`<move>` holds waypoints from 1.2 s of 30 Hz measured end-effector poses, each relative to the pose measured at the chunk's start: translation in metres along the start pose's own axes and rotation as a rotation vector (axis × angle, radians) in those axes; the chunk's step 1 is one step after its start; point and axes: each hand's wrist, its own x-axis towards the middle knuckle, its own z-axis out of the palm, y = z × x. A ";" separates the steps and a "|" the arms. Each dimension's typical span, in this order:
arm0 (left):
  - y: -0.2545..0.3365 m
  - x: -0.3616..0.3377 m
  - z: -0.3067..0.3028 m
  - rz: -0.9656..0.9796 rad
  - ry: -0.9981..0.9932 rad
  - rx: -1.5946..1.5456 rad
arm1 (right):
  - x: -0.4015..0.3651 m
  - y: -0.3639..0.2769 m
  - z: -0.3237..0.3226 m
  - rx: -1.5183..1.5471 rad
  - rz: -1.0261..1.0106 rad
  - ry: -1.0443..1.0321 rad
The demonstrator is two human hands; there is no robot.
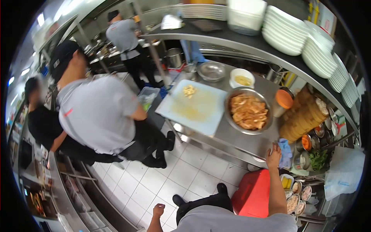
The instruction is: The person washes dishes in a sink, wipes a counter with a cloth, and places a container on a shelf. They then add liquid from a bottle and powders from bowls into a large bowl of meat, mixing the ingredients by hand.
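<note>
My right hand (273, 154) reaches to the near corner of the steel table (232, 146), fingers stretched out beside a blue cloth (285, 153). It appears to touch the table edge and holds nothing I can see. Low over the tiled floor hangs my left hand (158, 210), its fingers curled closed with nothing visible in them. On the table, a steel bowl (228, 123) is full of reddish-brown marinated meat pieces (249, 111). To its left lies a stained white cutting board (197, 104) with a small heap of pale chopped pieces (189, 91).
Behind the board stand a steel bowl (211, 72) and a white bowl (242, 78). Bamboo steamers (303, 116) and an orange-lidded tub (283, 100) are at right. A red bin (253, 193) is by my right arm. Three co-workers, one nearest (100, 112), stand left.
</note>
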 end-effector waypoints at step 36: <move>-0.064 0.187 -0.190 -0.065 -0.280 0.355 | -0.195 -0.251 0.234 -0.020 -0.454 -0.670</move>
